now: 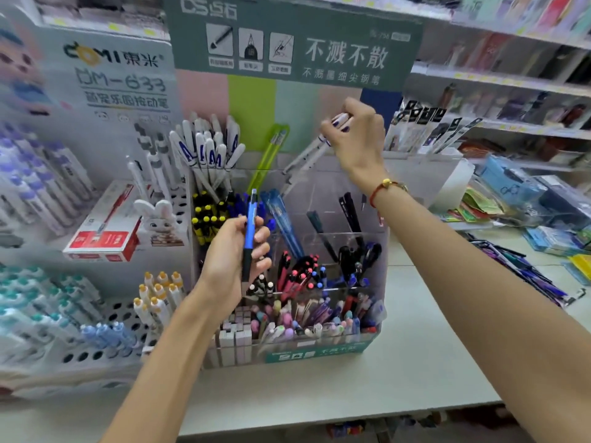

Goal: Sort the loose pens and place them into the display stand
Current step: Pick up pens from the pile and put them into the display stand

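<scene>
A: Nearest item?
B: White counter (415,362), bare strip along the front edge. On it, the clear acrylic display stand (380,251) — tiered compartments; front row holds pastel pens (319,321), next row up red-and-black pens (300,270).

A: Left hand?
B: Left hand (236,254), raised in front of the stand's left half, fingers curled round a blue pen (250,231). Pen upright, clip end above the fingers, dark grip end at the palm.

A: Right hand?
B: Right hand (355,132) — higher and further back, over the rear compartments. Fingertips pinch the top of a white pen with purple markings (307,155); pen slants down-left, lower end dipping into a rear compartment. Red cord bracelet (380,190) at the wrist.

A: Beyond?
B: Back-left compartment, white marker pens (208,148); behind all, green header card (294,39).
</scene>
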Demonstrator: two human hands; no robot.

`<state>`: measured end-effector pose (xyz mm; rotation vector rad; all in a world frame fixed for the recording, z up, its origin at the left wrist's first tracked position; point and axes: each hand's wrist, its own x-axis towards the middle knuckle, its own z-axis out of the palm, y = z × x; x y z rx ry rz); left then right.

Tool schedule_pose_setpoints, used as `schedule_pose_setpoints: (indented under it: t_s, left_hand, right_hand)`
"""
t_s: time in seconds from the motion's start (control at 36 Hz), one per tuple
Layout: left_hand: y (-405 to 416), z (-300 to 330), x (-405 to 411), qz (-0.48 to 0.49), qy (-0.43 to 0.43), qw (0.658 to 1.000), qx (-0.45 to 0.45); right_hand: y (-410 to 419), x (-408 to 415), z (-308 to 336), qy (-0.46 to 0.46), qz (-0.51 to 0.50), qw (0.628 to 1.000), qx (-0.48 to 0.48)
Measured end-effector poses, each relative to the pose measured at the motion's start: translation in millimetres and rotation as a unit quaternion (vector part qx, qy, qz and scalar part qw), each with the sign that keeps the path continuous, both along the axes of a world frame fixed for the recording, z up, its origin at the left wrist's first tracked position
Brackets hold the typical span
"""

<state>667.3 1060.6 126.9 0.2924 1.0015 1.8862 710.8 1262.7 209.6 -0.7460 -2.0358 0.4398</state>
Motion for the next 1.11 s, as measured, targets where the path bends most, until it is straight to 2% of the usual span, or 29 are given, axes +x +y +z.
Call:
schedule_pose_setpoints:
  t_s: [0.14,0.25,0.31,0.36,0.42,0.5,0.58,0.69,0.81,0.86,0.92,0.97,1.03,1.11]
  left_hand:
    - [-4,0,3,0.041,0.101,0.993,-0.049]
    - [-9,-1,-2,0.054,0.188,0.977,-0.085]
    - [-11,1,-3,0.048,0.206,0.973,-0.088]
    - [-11,3,-3,0.049,0.208,0.973,-0.083]
    - [-12,4,-1,0.056,0.205,0.974,-0.081]
    - [-12,2,3,0.067,0.211,0.972,-0.077]
    - [-10,-3,11,0.090,0.253,0.961,-0.069]
    - [-3,-14,24,0.115,0.316,0.939,-0.070]
    - [2,-26,36,0.096,0.334,0.935,-0.074]
    - [2,-30,38,0.090,0.338,0.934,-0.075]
    - [2,-31,39,0.091,0.340,0.933,-0.073]
    - [1,-32,40,0.093,0.345,0.931,-0.074]
    - [0,-33,42,0.085,0.361,0.925,-0.080]
    - [-8,-36,40,0.063,0.397,0.911,-0.093]
  right_hand:
    - [-9,-25,-12,-0.194,0.055,0.976,0.082]
    - [-20,-34,-9,-0.235,0.036,0.967,0.090]
    - [-20,-36,-4,-0.243,0.078,0.966,0.037]
    - [-16,-33,-1,-0.209,0.132,0.968,-0.052]
    - [-16,-24,-1,-0.143,0.135,0.976,-0.094]
    - [-23,-3,-12,-0.049,0.065,0.996,-0.044]
    - [-47,22,-29,0.029,0.077,0.995,-0.048]
    - [-77,52,-58,-0.015,0.110,0.988,-0.111]
    - [-84,65,-68,0.054,0.087,0.984,-0.146]
    - [-85,71,-71,0.059,0.069,0.981,-0.169]
    - [-84,76,-72,0.013,0.121,0.963,-0.242]
    - [-86,81,-76,-0.025,0.186,0.927,-0.325]
    - [-88,84,-81,-0.030,0.196,0.917,-0.346]
    - [-90,86,-85,0.014,0.193,0.917,-0.349]
